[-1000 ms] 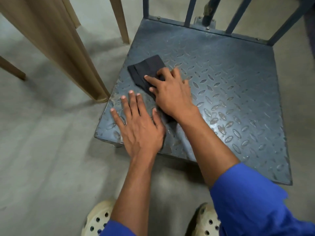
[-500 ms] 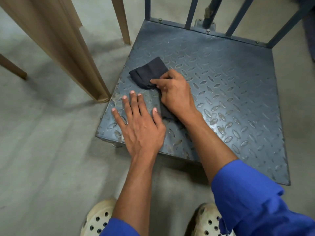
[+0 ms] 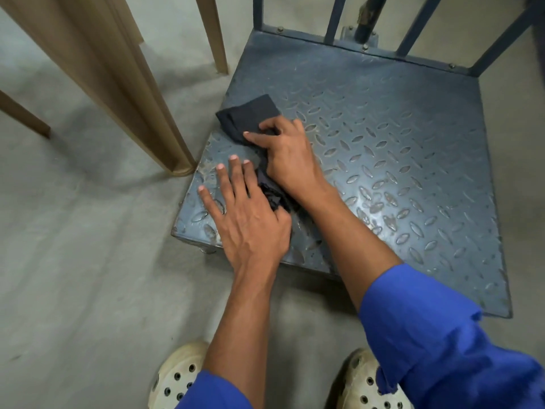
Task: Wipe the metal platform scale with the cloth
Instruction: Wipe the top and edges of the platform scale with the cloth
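Hidden or cut off: your right hand covers the middle of the dark cloth, so only two parts of it show. One is a flat folded end beyond your knuckles, toward the upper left of the plate. The other is a crumpled end bunched between your left hand and right wrist. How the fabric lies under the palm cannot be seen.

The metal platform scale is cropped at the top of the frame, where its blue rail uprights and centre post run out of the picture. Your right forearm and blue sleeve cover part of the plate's near edge. Both pale perforated shoes are cropped by the bottom edge. The tan wooden legs at upper left are cut off above, and what they belong to cannot be told.

Hand pose: your right hand lies palm down on the cloth, left of centre on the plate. Its fingers are curled in and gather the fabric, with the thumb stretched left across the cloth.

Your left hand rests flat on the plate's lower-left corner. Its fingers are straight and slightly spread, holding nothing, and the thumb lies against the crumpled end of the cloth. The two hands are just beside each other, the left lower in the frame.

The scale stands on the grey floor, with its left corner near the closest wooden leg.
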